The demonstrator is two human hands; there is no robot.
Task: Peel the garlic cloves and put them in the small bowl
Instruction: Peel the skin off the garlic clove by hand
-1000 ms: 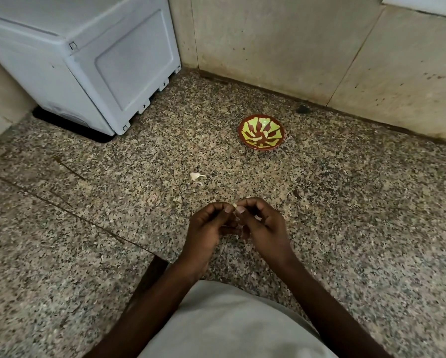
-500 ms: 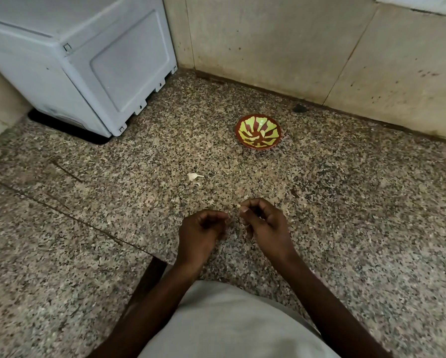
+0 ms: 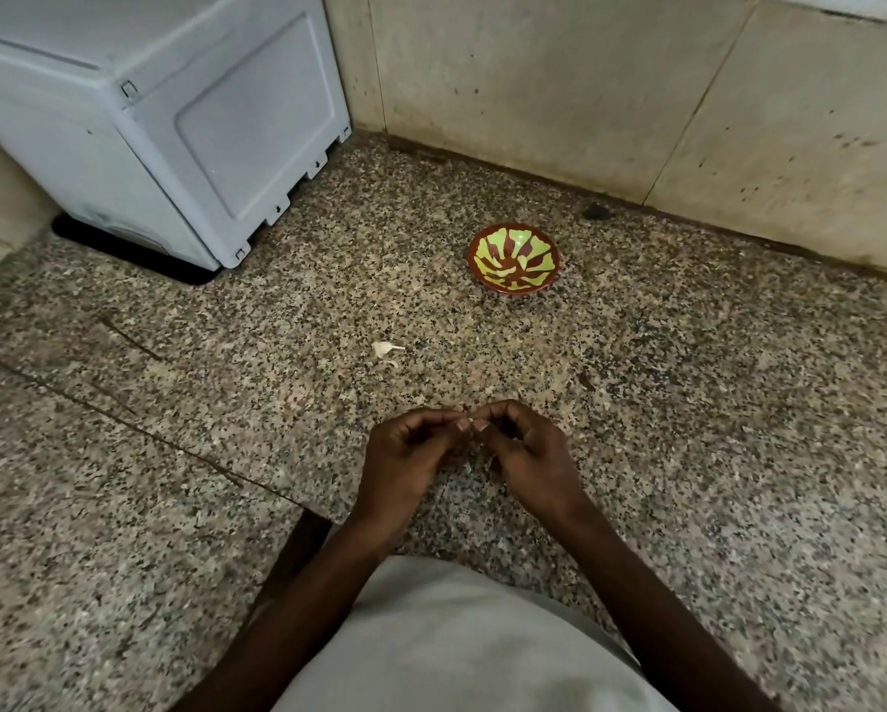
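Note:
My left hand (image 3: 413, 457) and my right hand (image 3: 526, 452) meet fingertip to fingertip low over the speckled floor, fingers curled. Between the thumbs and forefingers a tiny pale bit shows, a garlic clove (image 3: 469, 420), mostly hidden by the fingers. The small red bowl (image 3: 513, 256) with a yellow-green pattern stands on the floor beyond the hands, with a pale piece inside. Two loose white garlic pieces (image 3: 385, 349) lie on the floor to the left, between my hands and the bowl.
A white appliance (image 3: 174, 125) stands at the back left against the wall. Beige wall tiles (image 3: 559, 84) close off the back. A floor joint (image 3: 122, 418) runs diagonally at left. My pale garment (image 3: 456, 644) fills the bottom middle.
Half a second ago my hands were apart; they have come back together at the fingertips, as they were one second ago.

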